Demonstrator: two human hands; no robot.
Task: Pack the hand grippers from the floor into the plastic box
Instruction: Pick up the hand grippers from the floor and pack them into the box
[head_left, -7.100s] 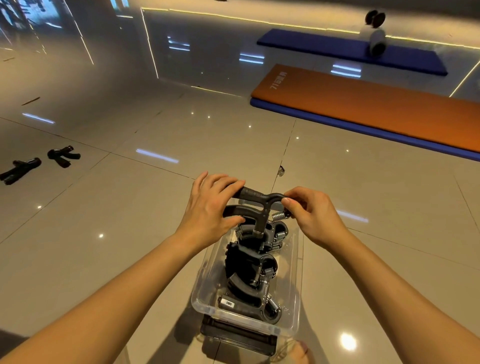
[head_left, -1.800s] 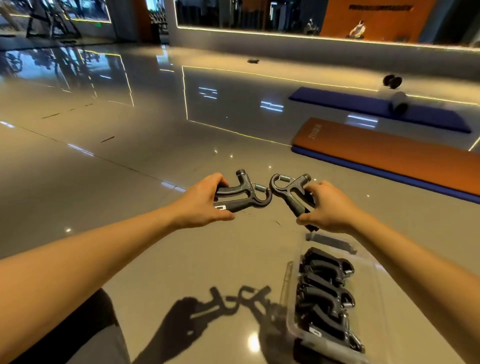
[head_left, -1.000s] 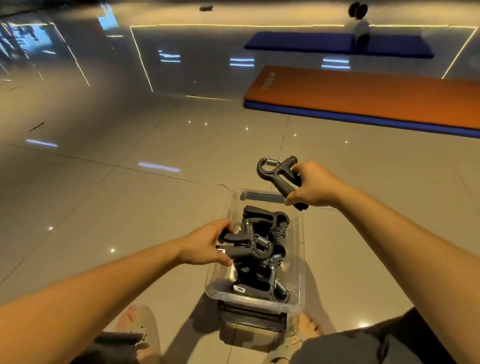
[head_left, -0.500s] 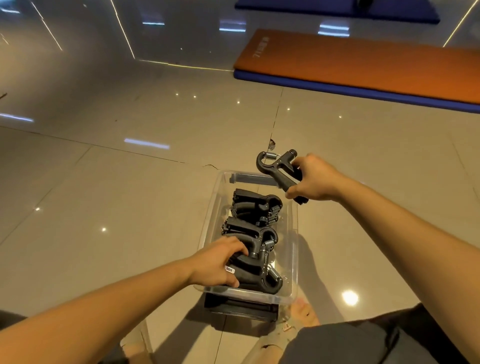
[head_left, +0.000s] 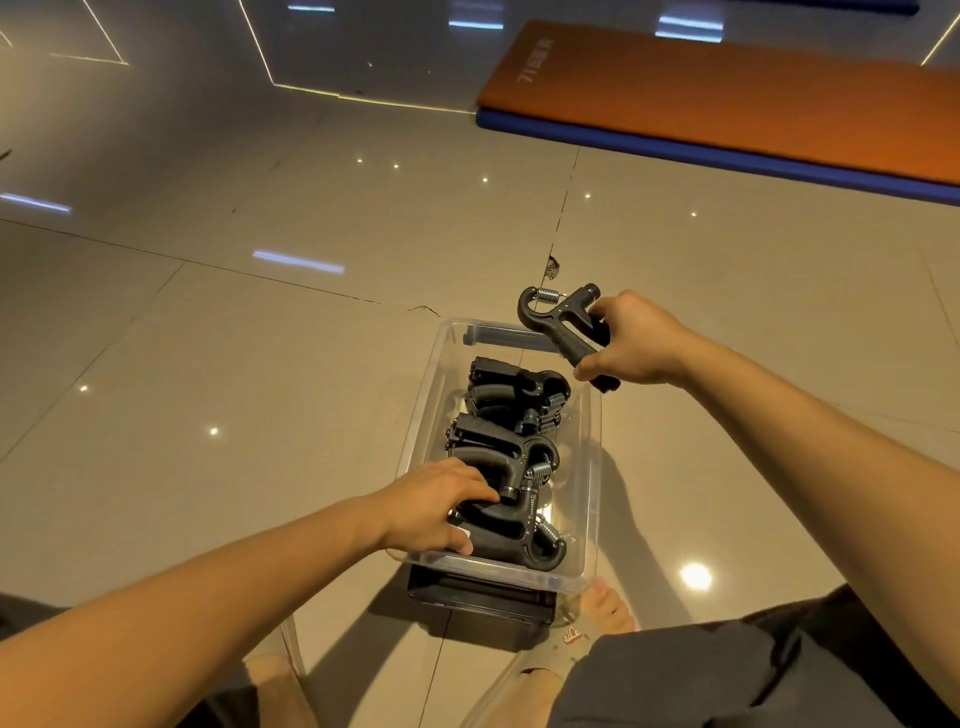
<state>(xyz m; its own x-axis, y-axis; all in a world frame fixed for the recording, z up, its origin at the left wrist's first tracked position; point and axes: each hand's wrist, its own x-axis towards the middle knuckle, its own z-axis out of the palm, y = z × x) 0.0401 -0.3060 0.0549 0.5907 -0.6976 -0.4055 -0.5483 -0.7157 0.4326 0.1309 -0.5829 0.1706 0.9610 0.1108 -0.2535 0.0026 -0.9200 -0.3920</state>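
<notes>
A clear plastic box (head_left: 423, 395) stands on the tiled floor in front of me with several black hand grippers (head_left: 511, 397) lying in a row inside. My left hand (head_left: 431, 506) reaches over the box's near left wall and is closed on the nearest hand gripper (head_left: 511, 535), which rests at the box's near end. My right hand (head_left: 636, 345) holds another black hand gripper (head_left: 563, 325) by its handles above the far right corner of the box, its spring end pointing left.
A black lid or tray (head_left: 480, 600) lies under the box's near end. My feet (head_left: 605, 616) are on either side just behind it. An orange mat on a blue mat (head_left: 727, 98) lies at the far right. Glossy tiles surround the box.
My left hand has lowered its hand gripper into the near end of the box. My right hand stays over the far right corner with its gripper. The view tilted down a little.
</notes>
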